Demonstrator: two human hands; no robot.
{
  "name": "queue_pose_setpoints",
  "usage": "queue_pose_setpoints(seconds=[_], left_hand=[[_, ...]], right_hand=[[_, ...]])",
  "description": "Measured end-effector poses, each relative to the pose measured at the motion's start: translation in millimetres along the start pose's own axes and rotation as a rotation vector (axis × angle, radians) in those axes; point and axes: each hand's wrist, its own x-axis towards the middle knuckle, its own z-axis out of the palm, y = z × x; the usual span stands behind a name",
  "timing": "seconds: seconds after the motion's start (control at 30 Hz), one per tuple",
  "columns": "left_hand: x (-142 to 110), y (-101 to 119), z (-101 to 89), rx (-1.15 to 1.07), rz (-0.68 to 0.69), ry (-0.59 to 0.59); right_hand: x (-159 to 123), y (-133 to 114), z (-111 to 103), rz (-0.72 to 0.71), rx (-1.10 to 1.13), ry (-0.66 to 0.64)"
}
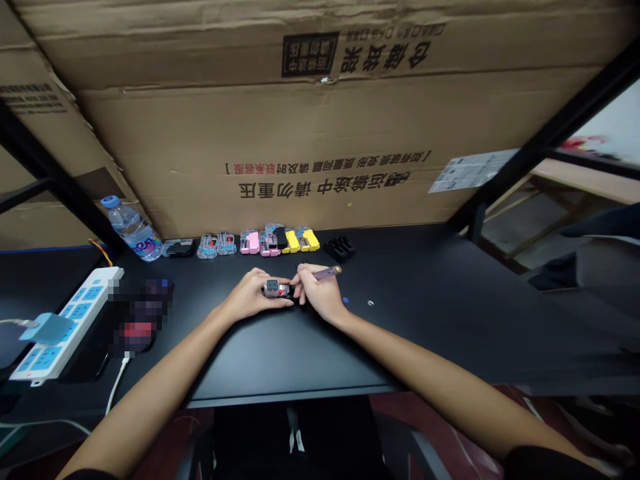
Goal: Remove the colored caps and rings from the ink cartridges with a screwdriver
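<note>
At the middle of the black table my left hand (255, 293) is closed round a small clear plastic device (273, 288) with a dark square and a red part. My right hand (320, 293) grips a slim pen-like tool (327, 273), purplish with a gold end that points up to the right. Its working tip is hidden by my fingers, close to the right side of the device. Behind my hands stand similar small devices in a row: pink ones (251, 242), yellow ones (309, 239) and clear ones with red bits (217, 245). Black parts (340, 248) lie at the row's right end.
A tiny blue piece (345, 300) and a white C-shaped piece (371, 303) lie right of my hand. On the left are a water bottle (133, 230), a power strip (75, 320) and a phone (145, 320) on a cable. A cardboard wall (300, 127) backs the table.
</note>
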Motion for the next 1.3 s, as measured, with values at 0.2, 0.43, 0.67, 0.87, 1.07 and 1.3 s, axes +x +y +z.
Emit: queue_pose_setpoints(seconds=[0.2,0.43,0.67,0.87,1.07,1.3], left_hand=[[0.9,-0.4,-3.8,-0.168,-0.057,-0.046],[0.4,-1.4,-5.3,-0.254,-0.158,-0.107],[0.0,-2.1,-7.6,-0.255,-0.201,-0.019],[-0.2,-3.6,-7.8,-0.256,-0.232,-0.015],[-0.4,-6.0,-7.0,-0.310,-0.241,0.000],[0.0,-4.9,-7.5,-0.332,-0.273,-0.020]], right_hand=[[5.6,-2.6,-11.3,0.037,0.019,-0.143],[8.8,-5.5,-17.9,0.047,-0.024,-0.259],[14.0,-10.5,-24.4,-0.046,-0.148,-0.272],[16.8,-11.8,-32.9,0.007,-0.152,-0.376],[19.3,-16.7,-39.9,0.026,-0.060,-0.343],[24.0,-20.0,-38.5,0.016,-0.027,-0.313]])
